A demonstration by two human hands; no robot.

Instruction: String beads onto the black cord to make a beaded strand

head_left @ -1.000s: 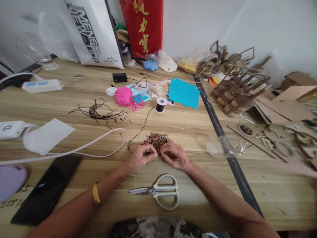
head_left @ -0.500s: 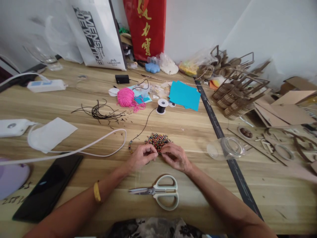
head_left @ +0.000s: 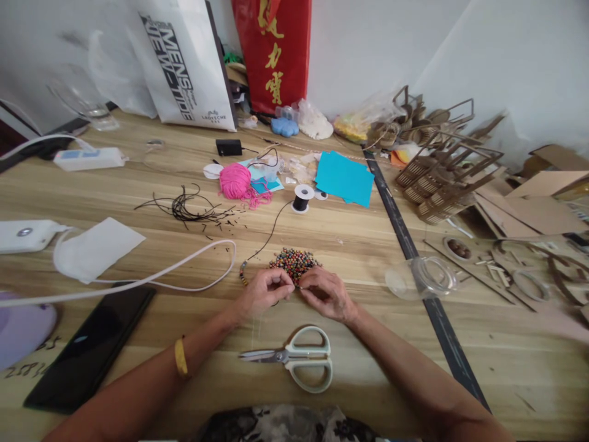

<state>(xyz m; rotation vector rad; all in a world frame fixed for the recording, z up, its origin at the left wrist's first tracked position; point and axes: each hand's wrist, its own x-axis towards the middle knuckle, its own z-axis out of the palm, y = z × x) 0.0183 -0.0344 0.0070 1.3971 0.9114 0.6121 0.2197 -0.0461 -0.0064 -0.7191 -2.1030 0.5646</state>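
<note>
Beads (head_left: 294,263) are lying in a loose multicoloured heap on the wooden table (head_left: 350,245), touching the fingertips of both hands. Going left to right, a black phone (head_left: 87,347) and a white cable (head_left: 151,276) are lying well off to the left. A short run of strung beads (head_left: 242,272) is sitting on the black cord (head_left: 267,236), which is trailing back to a small spool (head_left: 301,197) farther up the table. The left hand (head_left: 264,293) is curling with thumb and forefinger pressed together, apparently pinching the cord's end, though that end is too small to make out. The right hand (head_left: 324,293) is meeting it at the near edge of the heap, fingers bent and closed as if nipping a single bead; the bead itself is hidden. Scissors (head_left: 294,357) are waiting just in front of the hands, and a clear plastic jar (head_left: 423,276) is lying on its side to the right. Judging by the few beads on the cord against the large heap, the stringing seems barely begun, with the cord not yet cut from the spool.
</note>
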